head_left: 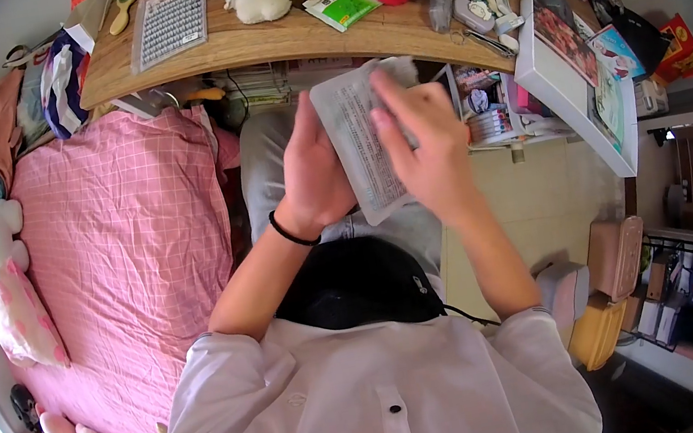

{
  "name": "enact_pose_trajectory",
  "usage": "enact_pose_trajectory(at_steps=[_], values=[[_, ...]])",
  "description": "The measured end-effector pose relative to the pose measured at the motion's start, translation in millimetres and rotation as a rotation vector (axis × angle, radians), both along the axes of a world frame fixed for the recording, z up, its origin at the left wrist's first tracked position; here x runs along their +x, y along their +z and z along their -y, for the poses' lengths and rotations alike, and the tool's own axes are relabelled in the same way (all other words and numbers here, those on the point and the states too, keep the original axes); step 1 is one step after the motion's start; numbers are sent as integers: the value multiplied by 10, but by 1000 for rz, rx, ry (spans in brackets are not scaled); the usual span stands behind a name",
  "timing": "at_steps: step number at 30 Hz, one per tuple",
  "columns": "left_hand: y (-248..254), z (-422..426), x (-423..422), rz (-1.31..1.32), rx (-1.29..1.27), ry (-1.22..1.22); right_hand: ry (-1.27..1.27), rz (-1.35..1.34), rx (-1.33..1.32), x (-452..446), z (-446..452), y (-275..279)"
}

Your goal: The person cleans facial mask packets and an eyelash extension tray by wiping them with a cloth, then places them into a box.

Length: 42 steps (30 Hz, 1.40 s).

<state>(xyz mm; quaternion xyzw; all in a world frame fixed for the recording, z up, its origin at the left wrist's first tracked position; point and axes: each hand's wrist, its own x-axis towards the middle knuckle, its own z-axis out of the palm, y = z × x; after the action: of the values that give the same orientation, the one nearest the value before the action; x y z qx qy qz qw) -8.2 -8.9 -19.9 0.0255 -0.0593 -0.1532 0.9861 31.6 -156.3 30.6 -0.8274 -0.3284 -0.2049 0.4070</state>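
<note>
With fingers of the right hand (433, 135) slightly parted, without a discernible pinch, press lightly at two o'clock on the printed sachet (358, 138), gripping it from nine o'clock in the half-curled left hand (312, 172), above the grey trousers (259, 153), tabletop (247, 46) beyond at twelve o'clock.

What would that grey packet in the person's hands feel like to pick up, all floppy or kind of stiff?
The packet is probably light, since it looks thin. It may bend but likely isn't totally limp, because it looks fairly flat in the left hand.
</note>
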Motion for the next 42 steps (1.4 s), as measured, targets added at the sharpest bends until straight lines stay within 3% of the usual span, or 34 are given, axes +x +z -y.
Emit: enact_pose_trajectory(at_steps=[2, 4, 6, 7, 8, 10, 11, 12, 15, 20, 22, 25, 29, 32, 33, 35, 36, 42], values=[[-268, 17, 47, 120, -232, -102, 197, 36, 23, -62, -130, -81], [-125, 47, 27, 214, -275, -131, 258, 39, 88, -131, -218, -90], [30, 61, -62, -208, 205, 104, 283, 116, -26, -145, -234, -111], [-177, 2, -2, 75, -148, 22, 284, 113, -25, -118, -213, -108], [-372, -9, -1, 74, -148, 23, 198, 178, -64, -48, -162, -91], [-163, 17, 24, 133, -109, 3, 116, 241, -105, 99, -50, -81], [127, 47, -7, -17, 62, 72, 23, 227, -89, 185, 4, -79], [186, 89, -7, -17, 62, 74, -69, 213, -72, 232, 25, -75], [202, 146, -3, -40, -52, 100, -13, 151, -46, 162, -22, -74], [5, 135, 83, -74, 295, 111, 208, 57, 40, -174, -194, -126], [159, 179, 79, -9, 256, 89, 234, 71, 24, -238, -220, -157], [69, 237, 63, 179, -85, 18, 174, 172, -99, -148, -108, -171], [-103, 243, 99, 154, -203, 7, -13, 196, -102, 181, 88, -148], [-225, 232, 75, -21, -265, 6, 38, 156, -84, 126, 61, -166], [-117, 244, 86, -22, -262, 5, 137, 19, -59, 1, 26, -159], [191, 281, 126, -89, 74, 158, 212, 35, -39, -236, -76, -215], [187, 278, 125, -86, 74, 158, 292, 54, -25, -287, -93, -233], [212, 269, 71, 45, 124, 130, 210, 170, -120, -81, 28, -157]])
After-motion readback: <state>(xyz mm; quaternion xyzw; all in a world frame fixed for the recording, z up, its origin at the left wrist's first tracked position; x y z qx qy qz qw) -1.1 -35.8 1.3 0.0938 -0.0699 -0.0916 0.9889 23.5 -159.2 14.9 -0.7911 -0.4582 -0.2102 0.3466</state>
